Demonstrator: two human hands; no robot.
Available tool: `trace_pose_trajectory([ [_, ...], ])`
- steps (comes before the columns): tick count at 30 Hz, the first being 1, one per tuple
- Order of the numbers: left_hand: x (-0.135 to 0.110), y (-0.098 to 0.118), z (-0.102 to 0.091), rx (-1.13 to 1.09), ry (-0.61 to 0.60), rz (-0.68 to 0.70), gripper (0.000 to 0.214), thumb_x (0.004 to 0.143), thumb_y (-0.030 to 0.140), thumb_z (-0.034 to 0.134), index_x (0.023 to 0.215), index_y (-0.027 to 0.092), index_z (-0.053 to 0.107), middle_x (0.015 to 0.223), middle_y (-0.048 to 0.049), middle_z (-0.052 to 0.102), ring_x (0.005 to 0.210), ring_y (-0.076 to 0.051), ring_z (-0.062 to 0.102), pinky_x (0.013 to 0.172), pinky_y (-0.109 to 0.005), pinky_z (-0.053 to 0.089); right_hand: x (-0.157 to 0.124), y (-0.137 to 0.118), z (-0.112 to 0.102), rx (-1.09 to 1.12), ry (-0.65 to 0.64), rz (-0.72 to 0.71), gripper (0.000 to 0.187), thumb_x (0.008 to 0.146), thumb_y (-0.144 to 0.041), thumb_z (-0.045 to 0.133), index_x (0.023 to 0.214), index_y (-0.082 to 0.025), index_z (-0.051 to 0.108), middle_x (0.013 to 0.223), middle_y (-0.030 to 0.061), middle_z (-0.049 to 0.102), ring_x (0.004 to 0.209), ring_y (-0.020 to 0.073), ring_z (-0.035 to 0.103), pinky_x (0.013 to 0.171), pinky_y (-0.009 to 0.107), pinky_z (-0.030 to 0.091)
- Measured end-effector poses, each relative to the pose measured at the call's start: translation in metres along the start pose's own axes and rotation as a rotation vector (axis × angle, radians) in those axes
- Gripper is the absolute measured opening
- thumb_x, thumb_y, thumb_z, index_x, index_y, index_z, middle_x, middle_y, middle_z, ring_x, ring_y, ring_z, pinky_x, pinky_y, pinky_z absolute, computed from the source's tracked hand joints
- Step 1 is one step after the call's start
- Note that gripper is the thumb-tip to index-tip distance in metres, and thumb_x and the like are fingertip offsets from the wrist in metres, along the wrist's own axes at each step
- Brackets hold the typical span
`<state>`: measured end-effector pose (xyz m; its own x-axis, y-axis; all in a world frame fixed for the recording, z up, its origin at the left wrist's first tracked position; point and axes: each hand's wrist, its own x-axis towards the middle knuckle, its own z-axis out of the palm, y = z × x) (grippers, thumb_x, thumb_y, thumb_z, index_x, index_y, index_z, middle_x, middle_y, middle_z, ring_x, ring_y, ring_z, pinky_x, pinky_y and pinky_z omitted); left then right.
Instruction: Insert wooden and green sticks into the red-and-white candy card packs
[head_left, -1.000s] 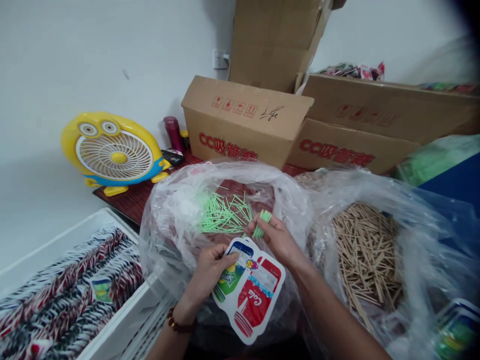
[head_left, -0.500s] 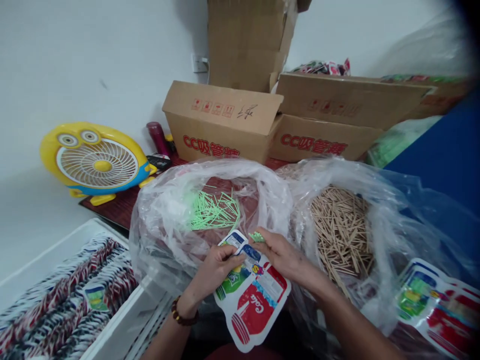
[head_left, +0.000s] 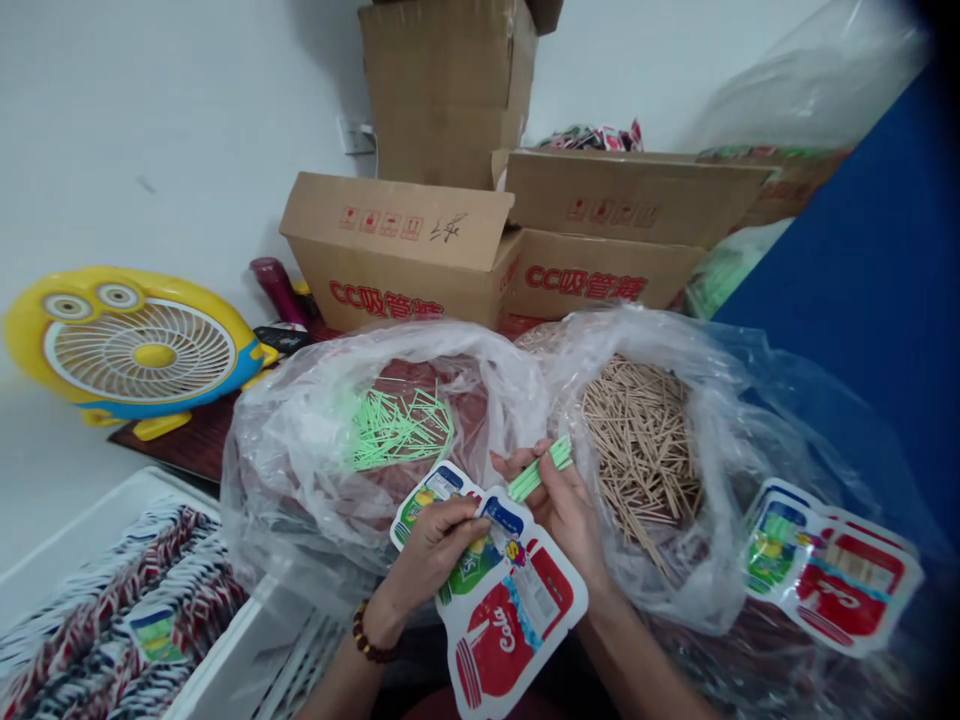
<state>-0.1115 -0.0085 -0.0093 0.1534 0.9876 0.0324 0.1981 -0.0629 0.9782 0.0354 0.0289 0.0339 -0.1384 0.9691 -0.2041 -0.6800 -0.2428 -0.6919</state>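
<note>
My left hand (head_left: 439, 545) pinches the top edge of a bottle-shaped candy pouch (head_left: 510, 640) with a red Cola panel and a green panel. A second pouch edge, green and blue, shows behind it. My right hand (head_left: 574, 515), just beside the pouch's top, grips a small bundle of light green sticks (head_left: 538, 472) between thumb and fingers. Beyond the hands, a clear plastic bag (head_left: 300, 400) lies open around loose green sticks (head_left: 401, 425). To its right, another clear bag (head_left: 712, 400) surrounds many tan sticks (head_left: 641, 440).
Similar pouches (head_left: 832, 570) lie at the right. A white crate (head_left: 225, 640) packed with pouches stands at the lower left. Behind are a yellow fan (head_left: 154, 350), a dark red bottle (head_left: 274, 290), cardboard boxes (head_left: 397, 235) and a blue panel (head_left: 825, 290).
The whole view has shifted, so the background sits further left. My right hand has turned, and the green bundle now shows lengthwise. My left hand keeps its hold on the pouch.
</note>
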Motion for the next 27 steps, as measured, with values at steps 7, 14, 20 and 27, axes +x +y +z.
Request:
trace_pose_trajectory([
  [7,0.002,-0.005,0.008,-0.067,0.041,0.002,0.026,0.086,0.035,0.058,0.070,0.015,0.063,0.065,0.0013,0.053,0.063,-0.011,0.044,0.062,-0.022,0.037,-0.011,-0.002,-0.009,-0.191,-0.054,0.097,0.026,0.077,-0.039,0.068,0.096,-0.022,0.061,0.110,0.0052,0.069,0.096,0.0212,0.066,0.079,0.030,0.054],
  [14,0.003,-0.008,0.009,-0.399,0.034,-0.151,0.020,0.080,0.034,0.066,0.079,0.015,0.066,0.070,0.0011,0.060,0.062,-0.010,0.051,0.059,-0.019,0.042,-0.002,-0.034,-0.020,-0.586,-0.396,0.081,0.032,0.089,-0.038,0.054,0.119,-0.029,0.058,0.127,0.0033,0.061,0.110,0.0215,0.060,0.090,0.035,0.050],
  [20,0.008,-0.003,0.012,-0.478,0.029,-0.199,0.021,0.079,0.035,0.068,0.081,0.014,0.068,0.072,-0.0001,0.063,0.062,-0.009,0.053,0.057,-0.018,0.042,0.007,-0.067,-0.031,-1.290,-0.733,-0.099,0.045,0.092,-0.038,0.049,0.136,-0.032,0.046,0.140,0.0011,0.049,0.129,0.0232,0.045,0.110,0.042,0.031],
  [27,0.014,-0.007,0.016,-0.458,0.156,-0.146,0.023,0.080,0.037,0.067,0.081,0.014,0.069,0.066,0.0007,0.062,0.058,-0.009,0.053,0.056,-0.019,0.042,0.001,-0.068,-0.032,-1.344,-0.728,-0.265,0.042,0.092,-0.030,0.049,0.134,-0.032,0.049,0.140,0.0009,0.049,0.129,0.0221,0.045,0.111,0.044,0.031],
])
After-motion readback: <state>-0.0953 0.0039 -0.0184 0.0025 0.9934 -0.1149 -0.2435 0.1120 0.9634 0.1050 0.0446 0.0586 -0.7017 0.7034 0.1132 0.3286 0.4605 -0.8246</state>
